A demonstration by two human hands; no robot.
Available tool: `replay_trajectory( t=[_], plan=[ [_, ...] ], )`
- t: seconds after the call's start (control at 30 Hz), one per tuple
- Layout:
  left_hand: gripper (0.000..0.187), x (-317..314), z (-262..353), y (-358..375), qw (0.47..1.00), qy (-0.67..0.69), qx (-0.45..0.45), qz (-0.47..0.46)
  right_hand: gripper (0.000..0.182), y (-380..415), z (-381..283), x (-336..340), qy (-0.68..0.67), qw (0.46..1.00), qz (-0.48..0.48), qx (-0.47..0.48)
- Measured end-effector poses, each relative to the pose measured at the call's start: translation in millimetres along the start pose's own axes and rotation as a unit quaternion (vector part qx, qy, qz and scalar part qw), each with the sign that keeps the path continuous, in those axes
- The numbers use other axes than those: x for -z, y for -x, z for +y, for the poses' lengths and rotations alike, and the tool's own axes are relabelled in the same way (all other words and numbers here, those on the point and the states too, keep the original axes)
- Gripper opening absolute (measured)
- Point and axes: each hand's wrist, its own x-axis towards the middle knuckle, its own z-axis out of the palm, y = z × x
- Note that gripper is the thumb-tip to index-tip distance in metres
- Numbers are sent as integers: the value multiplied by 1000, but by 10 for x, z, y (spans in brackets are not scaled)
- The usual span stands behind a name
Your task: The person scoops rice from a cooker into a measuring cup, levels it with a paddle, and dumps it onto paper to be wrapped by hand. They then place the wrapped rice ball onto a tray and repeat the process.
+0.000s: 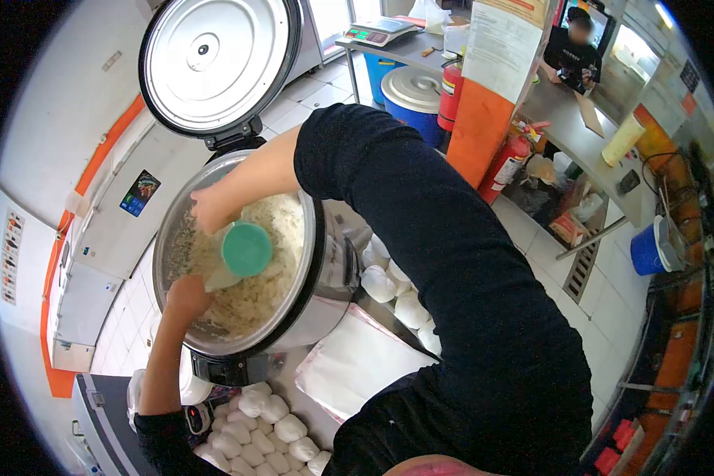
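A large round cooker [319, 262] with its lid [206, 55] raised holds white rice [282, 230]. Over the rice, my left hand [189, 297] is closed on the handle of a pale paddle [220, 278], whose blade is partly hidden. A green cup [247, 249] sits over the rice between my hands. My right hand [214, 208] reaches in at the far side of the pot, just above the cup; its fingers are partly hidden, and what they hold does not show clearly.
Wrapped white bundles [262, 432] lie below the cooker and more [397, 289] to its right. White sheets [361, 357] lie on the metal counter. Beyond stand a blue barrel [412, 99], fire extinguishers [506, 163], a scale [379, 30] and a person [573, 59] behind a table.
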Motion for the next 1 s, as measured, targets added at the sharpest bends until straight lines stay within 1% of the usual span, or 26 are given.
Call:
replay_trajectory(
  t=[0.03,0.07,0.1,0.13,0.17,0.23,0.27,0.3,0.33,0.37,0.4,0.43,0.47,0.53,0.57,0.63,0.67,0.73,0.77,0.83,0.87,0.93,1.0],
  plan=[
    [35,-11,-82,6,1000,3,-12,23,19,-32,10,-61,-31,999,22,11],
    [34,15,-112,50,999,7,-23,47,19,-35,9,-75,-43,999,21,11],
    [34,25,-147,125,999,7,-22,47,19,-46,-3,-86,-56,998,-2,9],
    [32,45,-209,231,988,58,-25,138,19,-53,-6,-100,-69,997,-30,5],
    [31,108,-259,361,967,109,-27,228,19,-40,-16,-92,-82,995,-60,0],
    [31,367,-169,734,935,207,-3,289,20,-42,-15,-60,-105,987,-124,-14],
    [32,499,-72,945,898,333,37,285,20,-25,-5,-21,-111,983,-147,-20],
    [32,578,16,1126,844,454,76,275,20,0,-3,35,-116,979,-166,-24],
    [30,528,43,1274,789,519,99,313,20,24,-2,95,-122,976,-179,-29],
    [28,408,-16,1374,734,570,70,363,20,49,-16,169,-123,975,-180,-28],
    [30,258,-25,1458,662,600,35,447,20,81,-26,282,-136,974,-178,-29],
    [31,110,-29,1534,611,607,-16,508,21,126,-47,398,-150,972,-176,-31],
    [33,84,101,1640,574,604,49,551,21,207,-106,535,-151,972,-178,-30],
    [36,8,390,1718,492,616,66,612,20,334,-244,720,-152,982,-101,-48],
    [36,-70,499,1681,490,617,66,612,20,323,-303,699,-151,982,-102,-47],
    [40,-173,723,1589,357,651,29,669,19,294,-406,648,-129,988,-68,-42],
    [39,-127,904,1571,326,666,56,668,19,291,-400,648,-127,989,-68,-41],
    [37,-206,1044,1469,314,673,49,668,19,348,-345,688,-137,983,-67,-102],
    [37,-253,1085,1402,312,674,49,667,19,355,-314,687,-137,983,-69,-101],
    [32,-316,1155,1305,275,696,58,661,18,373,-273,674,-53,987,-44,-145],
    [32,-301,1160,1309,274,698,60,659,18,360,-290,632,-54,987,-45,-142],
    [27,-239,1149,1346,277,657,36,700,17,342,-353,498,-29,985,-53,-163],
    [26,-251,1156,1411,271,663,42,697,16,314,-406,338,-2,981,-59,-183]
  ],
)
